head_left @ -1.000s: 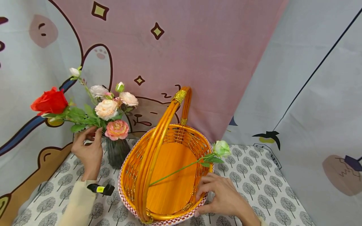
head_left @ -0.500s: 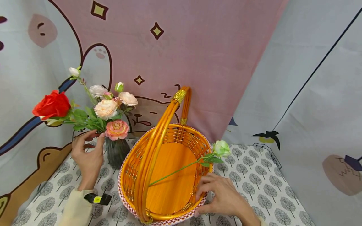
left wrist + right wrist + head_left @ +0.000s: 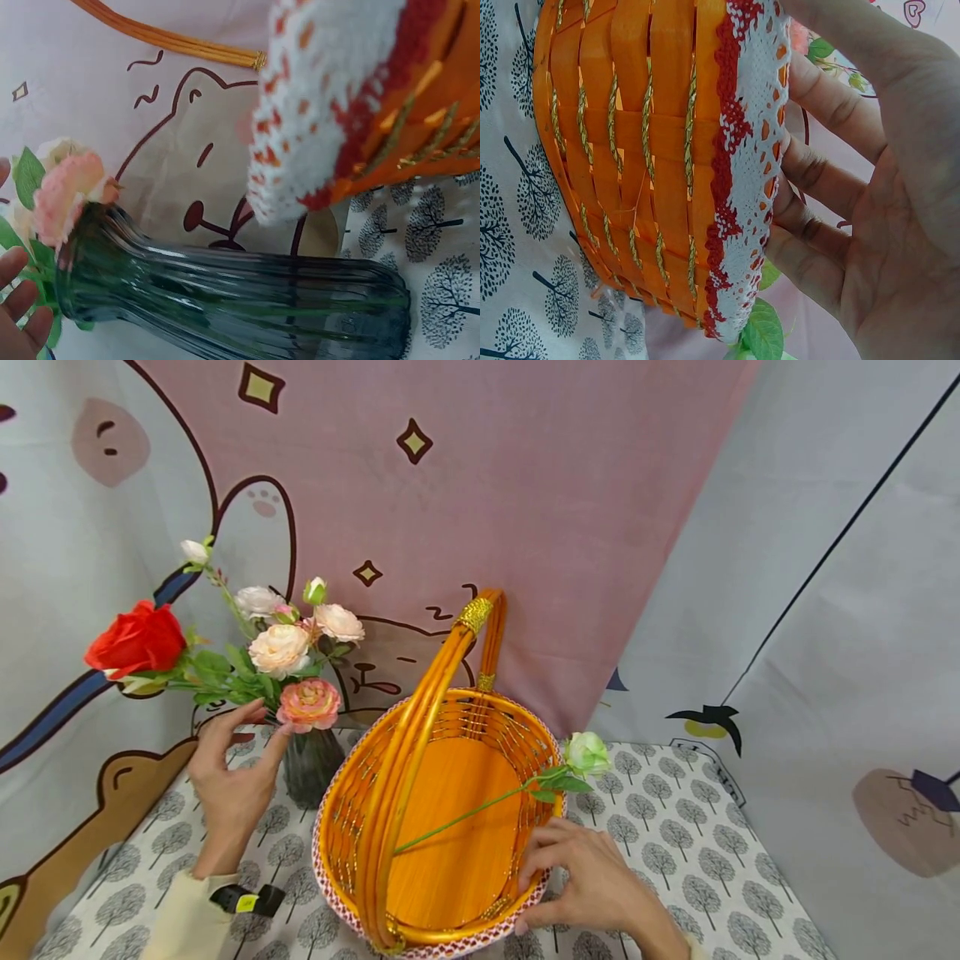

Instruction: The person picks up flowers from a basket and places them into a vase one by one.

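Observation:
My left hand [image 3: 234, 789] is beside the neck of a grey glass vase [image 3: 311, 768], its thumb and fingers spread apart with nothing between them. From the vase leans a large red rose [image 3: 138, 639] to the left; pale peach flowers [image 3: 281, 650] and a pink-orange one [image 3: 310, 704] stand in it too. With my right hand [image 3: 588, 877] I hold the near right rim of an orange woven basket [image 3: 450, 785], fingers over the rim and thumb outside. A pale green rose [image 3: 587, 753] lies across the basket, bloom past the right rim.
The basket's tall handle [image 3: 423, 727] arches over it, next to the vase. A tree-print cloth [image 3: 660, 860] covers the table. Behind hangs a pink and grey cartoon curtain [image 3: 562, 510]. Red and white lace trim [image 3: 742, 150] edges the basket.
My left hand has let go of the red rose's stem area and drawn slightly down, thumb and fingers wider apart. The red rose has settled slightly lower. My right hand has stayed still.

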Motion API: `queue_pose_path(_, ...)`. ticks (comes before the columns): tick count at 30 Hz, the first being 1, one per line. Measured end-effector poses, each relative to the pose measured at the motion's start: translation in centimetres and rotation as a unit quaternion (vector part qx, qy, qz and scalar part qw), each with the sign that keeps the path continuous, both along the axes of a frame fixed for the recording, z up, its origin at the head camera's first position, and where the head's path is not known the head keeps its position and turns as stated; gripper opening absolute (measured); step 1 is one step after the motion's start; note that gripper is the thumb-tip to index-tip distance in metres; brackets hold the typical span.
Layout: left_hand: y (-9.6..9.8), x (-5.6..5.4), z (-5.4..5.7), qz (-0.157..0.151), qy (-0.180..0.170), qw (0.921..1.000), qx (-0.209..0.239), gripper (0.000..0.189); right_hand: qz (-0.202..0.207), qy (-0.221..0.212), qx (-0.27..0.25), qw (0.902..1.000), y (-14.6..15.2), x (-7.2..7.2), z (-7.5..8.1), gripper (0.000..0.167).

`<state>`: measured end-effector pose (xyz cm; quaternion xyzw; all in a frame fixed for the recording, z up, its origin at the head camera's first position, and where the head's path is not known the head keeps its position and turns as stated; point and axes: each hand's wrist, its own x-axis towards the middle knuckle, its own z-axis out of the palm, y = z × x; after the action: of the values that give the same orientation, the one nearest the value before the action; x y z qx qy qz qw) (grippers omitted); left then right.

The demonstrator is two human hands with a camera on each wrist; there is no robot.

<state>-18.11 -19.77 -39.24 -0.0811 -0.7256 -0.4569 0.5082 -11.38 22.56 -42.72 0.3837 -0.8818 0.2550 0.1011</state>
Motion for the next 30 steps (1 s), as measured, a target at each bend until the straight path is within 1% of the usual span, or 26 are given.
queue_pose_path(2, 0.6, 0.6, 0.9, -0.012, 0.009, 0.9998, -0.01, 0.051, -0.001, 0.001, 0.001, 1.0, 0.0, 0.0, 0.0, 0.026)
queue_pose_path(4, 0.9, 0.9, 1.5, -0.023, 0.012, 0.9995, -0.02, 0.052, -0.002, 0.003, 0.002, 1.0, 0.0, 0.0, 0.1, 0.026)
queue_pose_path(11, 1.7, 1.2, 2.5, -0.056, 0.018, 0.9973, -0.043, 0.049, -0.009, -0.006, 0.006, 0.9999, -0.1, 0.0, 0.0, 0.026)
queue_pose_path(13, 1.7, 1.1, 2.5, -0.062, 0.02, 0.9968, -0.048, 0.05, -0.01, -0.006, 0.008, 0.9999, 0.0, 0.0, 0.0, 0.026)
queue_pose_path(15, 1.7, 0.8, 2.2, -0.067, 0.017, 0.9962, -0.054, 0.052, -0.01, -0.008, 0.008, 0.9999, 0.0, 0.1, 0.0, 0.026)
queue_pose_path(20, 1.5, -0.1, 1.5, -0.08, -0.003, 0.9947, -0.065, 0.057, -0.007, -0.008, 0.004, 0.9999, 0.0, 0.0, 0.0, 0.025)
queue_pose_path(22, 1.7, -0.3, 1.5, -0.089, -0.009, 0.9935, -0.069, 0.057, -0.007, -0.006, 0.004, 0.9999, 0.0, 0.0, 0.0, 0.025)
queue_pose_path(24, 2.1, -0.3, 1.8, -0.108, -0.008, 0.9915, -0.072, 0.056, -0.007, -0.006, 0.004, 0.9999, 0.0, 0.0, 0.0, 0.025)
queue_pose_path(28, 3.1, -0.4, 2.5, -0.15, 0.007, 0.9854, -0.08, 0.053, -0.011, -0.009, 0.007, 0.9999, 0.0, 0.0, 0.0, 0.026)
queue_pose_path(30, 3.6, -0.6, 2.7, -0.166, 0.013, 0.9826, -0.084, 0.055, -0.011, -0.01, 0.006, 0.9999, 0.0, 0.0, -0.1, 0.026)
